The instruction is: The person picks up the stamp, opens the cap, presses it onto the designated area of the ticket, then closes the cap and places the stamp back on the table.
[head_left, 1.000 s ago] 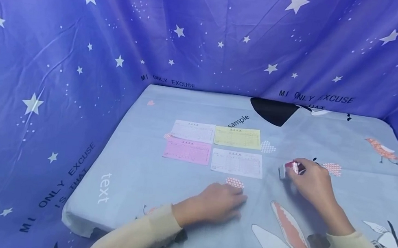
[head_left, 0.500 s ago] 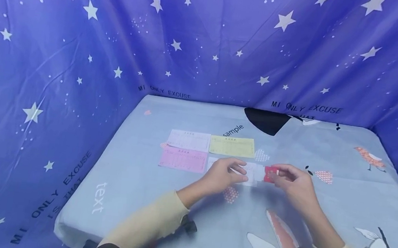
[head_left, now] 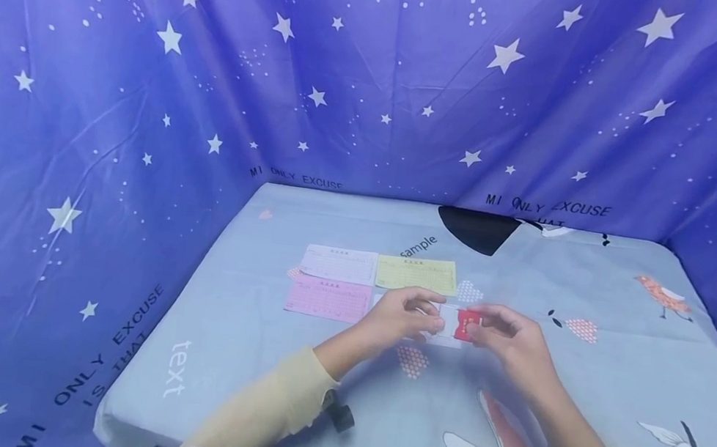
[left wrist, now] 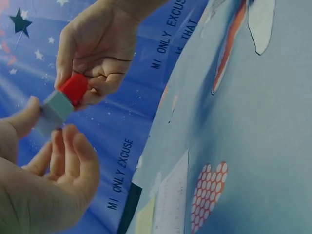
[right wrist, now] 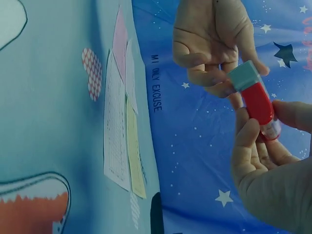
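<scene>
In front of me, above the table, both hands hold a red hand stamp with a translucent pale cap. My right hand grips the red body between thumb and fingers. The left hand has its thumb on one side of the cap and its fingertips on the other, pinching it. In the left wrist view the cap still sits against the red body. Below the hands lies a white printed slip, mostly covered by them in the head view.
Beside that slip lie a pink slip, another white slip and a yellow slip, edge to edge. They rest on a patterned grey-blue tablecloth. A purple star-printed curtain surrounds the table's back and sides.
My right hand has carried the stamp leftward from the bare cloth to above the slips. The left hand has risen from the table and now meets the cap.
</scene>
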Available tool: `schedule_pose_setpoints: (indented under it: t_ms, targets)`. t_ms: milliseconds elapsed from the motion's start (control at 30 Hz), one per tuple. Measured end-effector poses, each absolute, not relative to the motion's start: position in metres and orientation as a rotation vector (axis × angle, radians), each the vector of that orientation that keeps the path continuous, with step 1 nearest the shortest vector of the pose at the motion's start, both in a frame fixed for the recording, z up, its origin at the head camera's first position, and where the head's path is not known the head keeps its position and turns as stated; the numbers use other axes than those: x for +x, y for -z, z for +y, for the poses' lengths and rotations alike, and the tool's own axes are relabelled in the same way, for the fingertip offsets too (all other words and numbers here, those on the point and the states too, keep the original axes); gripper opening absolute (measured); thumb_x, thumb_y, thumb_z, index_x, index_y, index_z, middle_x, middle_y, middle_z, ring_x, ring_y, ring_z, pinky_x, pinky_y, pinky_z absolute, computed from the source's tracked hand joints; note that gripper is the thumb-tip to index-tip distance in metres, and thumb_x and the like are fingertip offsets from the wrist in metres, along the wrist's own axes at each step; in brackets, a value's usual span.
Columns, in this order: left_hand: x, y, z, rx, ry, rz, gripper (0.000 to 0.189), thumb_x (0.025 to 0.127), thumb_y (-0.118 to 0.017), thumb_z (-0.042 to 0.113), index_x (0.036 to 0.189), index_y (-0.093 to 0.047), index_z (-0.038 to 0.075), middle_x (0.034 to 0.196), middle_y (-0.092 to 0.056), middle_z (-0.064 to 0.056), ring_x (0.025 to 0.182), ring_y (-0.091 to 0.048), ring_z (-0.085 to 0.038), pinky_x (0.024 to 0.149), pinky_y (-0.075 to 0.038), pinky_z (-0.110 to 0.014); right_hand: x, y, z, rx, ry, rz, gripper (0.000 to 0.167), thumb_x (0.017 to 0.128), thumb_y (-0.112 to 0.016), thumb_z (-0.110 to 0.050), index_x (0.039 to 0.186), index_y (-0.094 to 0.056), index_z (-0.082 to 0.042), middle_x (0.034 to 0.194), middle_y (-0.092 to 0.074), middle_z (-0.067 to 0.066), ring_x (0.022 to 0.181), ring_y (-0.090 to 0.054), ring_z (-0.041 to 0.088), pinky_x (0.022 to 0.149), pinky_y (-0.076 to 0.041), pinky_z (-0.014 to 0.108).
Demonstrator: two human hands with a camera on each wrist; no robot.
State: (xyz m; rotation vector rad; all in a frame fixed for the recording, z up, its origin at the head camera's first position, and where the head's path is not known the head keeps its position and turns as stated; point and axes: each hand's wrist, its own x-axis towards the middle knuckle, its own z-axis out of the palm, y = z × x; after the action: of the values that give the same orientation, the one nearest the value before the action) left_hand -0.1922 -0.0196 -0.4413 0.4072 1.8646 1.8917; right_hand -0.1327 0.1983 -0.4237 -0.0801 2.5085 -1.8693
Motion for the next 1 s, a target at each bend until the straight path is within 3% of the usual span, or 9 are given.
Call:
schedule_pose_setpoints:
  t_ms: [267, 367, 467, 567, 1000]
  targets:
    - [-0.192, 0.443, -0.023, 0.427, -1.982, 1.516, 0.047, 0.094, -0.062, 0.002, 0.139, -0.054, -0.003, 0.09, -0.062, 0.001, 0.076, -0.059, -0.01, 0.07, -0.054, -0.025, -0.131, 0.423, 0.193, -0.215, 1.968, 2.428, 0.036, 0.095, -0.068, -0.009, 0.127, -0.063, 0.005, 0.103, -0.072, 0.006, 0.087, -0.071, 0.017, 0.078, -0.059, 0.031]
    - [-0.192, 0.443, -0.024, 0.462, -2.018, 1.399, 0.043, 0.093, -0.058, 0.0, 0.136, -0.055, -0.001, 0.089, -0.065, 0.002, 0.076, -0.061, -0.01, 0.068, -0.052, -0.024, -0.131, 0.421, 0.191, -0.21, 1.96, 2.417, 0.037, 0.094, -0.069, -0.011, 0.127, -0.063, 0.004, 0.102, -0.072, 0.007, 0.087, -0.071, 0.018, 0.078, -0.058, 0.032]
    - [-0.191, 0.444, -0.026, 0.493, -2.036, 1.306, 0.031, 0.092, -0.056, -0.003, 0.121, -0.06, 0.009, 0.092, -0.069, 0.003, 0.079, -0.064, -0.01, 0.07, -0.052, -0.025, -0.13, 0.42, 0.19, -0.217, 1.952, 2.412, 0.037, 0.094, -0.07, -0.011, 0.127, -0.063, 0.003, 0.102, -0.072, 0.007, 0.088, -0.07, 0.019, 0.079, -0.058, 0.032]
    - [-0.191, 0.445, -0.027, 0.522, -2.033, 1.249, 0.027, 0.091, -0.053, -0.004, 0.107, -0.055, 0.018, 0.098, -0.071, 0.004, 0.085, -0.066, -0.011, 0.073, -0.052, -0.026, -0.13, 0.421, 0.188, -0.237, 1.947, 2.415, 0.036, 0.093, -0.07, -0.011, 0.125, -0.064, 0.003, 0.101, -0.071, 0.007, 0.087, -0.07, 0.019, 0.079, -0.057, 0.032]
    - [-0.188, 0.447, -0.028, 0.6, -2.04, 1.228, 0.024, 0.093, -0.051, -0.005, 0.107, -0.048, 0.015, 0.101, -0.071, 0.004, 0.088, -0.066, -0.011, 0.077, -0.052, -0.028, -0.129, 0.423, 0.179, -0.148, 1.924, 2.422, 0.035, 0.091, -0.075, -0.015, 0.12, -0.066, 0.002, 0.103, -0.072, 0.015, 0.087, -0.07, 0.016, 0.078, -0.057, 0.029]
